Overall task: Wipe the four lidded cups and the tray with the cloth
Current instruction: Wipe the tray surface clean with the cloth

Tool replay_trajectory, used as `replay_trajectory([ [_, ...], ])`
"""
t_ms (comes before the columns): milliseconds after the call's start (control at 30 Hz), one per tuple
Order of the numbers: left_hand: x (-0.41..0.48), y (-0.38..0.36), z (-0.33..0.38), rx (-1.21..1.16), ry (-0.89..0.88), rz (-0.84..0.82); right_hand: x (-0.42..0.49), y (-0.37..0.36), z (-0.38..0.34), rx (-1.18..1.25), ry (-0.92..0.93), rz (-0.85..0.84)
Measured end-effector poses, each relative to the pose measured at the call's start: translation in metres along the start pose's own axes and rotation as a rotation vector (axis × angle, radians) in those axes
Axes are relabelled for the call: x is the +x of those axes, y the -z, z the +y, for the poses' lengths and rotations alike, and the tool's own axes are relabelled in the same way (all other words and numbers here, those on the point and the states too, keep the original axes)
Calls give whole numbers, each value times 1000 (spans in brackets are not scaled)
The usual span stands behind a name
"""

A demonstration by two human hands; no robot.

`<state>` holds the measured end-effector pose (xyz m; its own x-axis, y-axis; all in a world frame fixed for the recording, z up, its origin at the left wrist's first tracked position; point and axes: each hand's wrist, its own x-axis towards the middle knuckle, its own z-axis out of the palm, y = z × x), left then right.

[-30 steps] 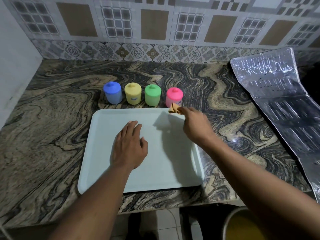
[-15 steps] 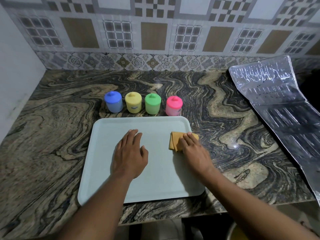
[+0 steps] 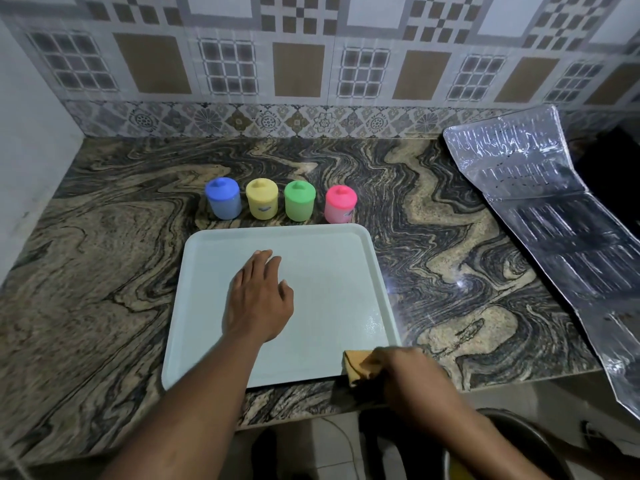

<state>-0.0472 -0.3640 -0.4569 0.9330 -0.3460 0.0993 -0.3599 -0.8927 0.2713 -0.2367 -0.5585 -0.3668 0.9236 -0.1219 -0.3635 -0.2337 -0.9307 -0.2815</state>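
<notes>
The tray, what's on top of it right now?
The left hand rests flat on the tray, and the right hand holds the cloth at its near right corner. That corner is hidden beneath them.

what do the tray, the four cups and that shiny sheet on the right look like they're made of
Tray: likely plastic, pale matte finish, moulded raised rim, faint glare.
Blue cup, yellow cup, green cup, pink cup: plastic by the look, bright uniform colours, opaque lids with moulded knobs.
Shiny sheet: probably aluminium foil or foil-faced board, mirror-bright, creased along folds.
</notes>
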Motion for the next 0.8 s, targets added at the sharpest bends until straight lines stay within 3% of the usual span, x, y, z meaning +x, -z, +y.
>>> replay_trajectory([
  [167, 9, 11, -5, -237, 58, -125, 38, 55, 1, 1237, -332, -6],
  [233, 20, 26, -9, -503, 159, -208, 47, 65, -7, 1492, -397, -34],
  [300, 29, 45, -22, -684, 230, -159, 58, 67, -19, 1656, -460, -111],
  [367, 36, 61, -46, -581, 241, -18, 72, 61, -32, 1730, -509, -147],
  [467, 50, 78, -95, -386, 417, 30, 99, 49, -52, 1596, -553, -2],
  [567, 67, 83, -140, -337, 546, -179, 126, 40, -71, 1232, -508, 322],
  [633, 74, 84, -155, -435, 572, -251, 141, 38, -74, 958, -524, 529],
  [700, 80, 85, -160, -531, 573, -287, 156, 39, -75, 674, -564, 613],
  [800, 84, 87, -160, -587, 558, -321, 183, 35, -87, 525, -611, 583],
])
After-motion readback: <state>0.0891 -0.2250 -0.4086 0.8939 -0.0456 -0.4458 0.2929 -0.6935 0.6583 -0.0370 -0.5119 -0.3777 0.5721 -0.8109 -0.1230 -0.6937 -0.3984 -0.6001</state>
